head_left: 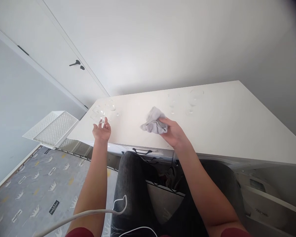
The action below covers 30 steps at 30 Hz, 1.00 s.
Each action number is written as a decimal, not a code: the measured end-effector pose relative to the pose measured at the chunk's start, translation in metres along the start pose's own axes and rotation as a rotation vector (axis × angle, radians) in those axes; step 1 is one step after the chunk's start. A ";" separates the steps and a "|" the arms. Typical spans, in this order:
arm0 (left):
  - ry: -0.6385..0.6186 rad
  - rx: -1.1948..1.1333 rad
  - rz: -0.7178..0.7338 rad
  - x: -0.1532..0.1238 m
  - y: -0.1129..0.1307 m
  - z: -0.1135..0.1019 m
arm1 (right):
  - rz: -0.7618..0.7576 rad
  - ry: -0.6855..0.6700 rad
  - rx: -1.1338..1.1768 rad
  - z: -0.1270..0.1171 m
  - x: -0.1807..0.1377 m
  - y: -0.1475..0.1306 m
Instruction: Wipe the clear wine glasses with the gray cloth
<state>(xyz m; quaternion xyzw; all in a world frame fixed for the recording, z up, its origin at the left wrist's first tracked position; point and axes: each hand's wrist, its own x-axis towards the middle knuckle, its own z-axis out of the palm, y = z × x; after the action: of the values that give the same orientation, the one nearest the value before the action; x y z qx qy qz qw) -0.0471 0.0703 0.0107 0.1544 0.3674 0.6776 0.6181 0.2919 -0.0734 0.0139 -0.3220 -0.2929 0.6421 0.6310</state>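
Observation:
My right hand (174,133) is closed on a crumpled grey cloth (153,121), held just above the white table (222,131) near its front edge. My left hand (102,131) is open, palm up with fingers spread, over the table's front left corner. It holds nothing and sits just in front of two clear glasses (103,111) that lie or stand at the left end; they are hard to make out. Two more clear stemmed glasses (193,98) stand upright at the back of the table, beyond the cloth.
A white perforated metal shelf (53,128) sticks out at the left of the table. A white door with a black handle (76,63) is on the back left wall. My knees in dark jeans are under the table edge; a white cable crosses my lap.

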 end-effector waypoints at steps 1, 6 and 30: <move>-0.007 -0.014 0.006 0.001 0.001 0.001 | 0.016 -0.004 0.049 0.001 0.000 0.001; -0.054 -0.018 0.025 -0.006 0.005 0.003 | 0.066 0.151 0.213 0.003 0.005 0.006; -0.827 0.948 0.308 -0.099 -0.136 0.063 | -0.201 0.045 -0.779 0.012 0.007 0.010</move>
<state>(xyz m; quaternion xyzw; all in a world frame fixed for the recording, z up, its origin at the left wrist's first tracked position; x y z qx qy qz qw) 0.1114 -0.0096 -0.0155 0.7099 0.3320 0.4071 0.4691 0.2765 -0.0660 0.0135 -0.5208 -0.5307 0.4107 0.5276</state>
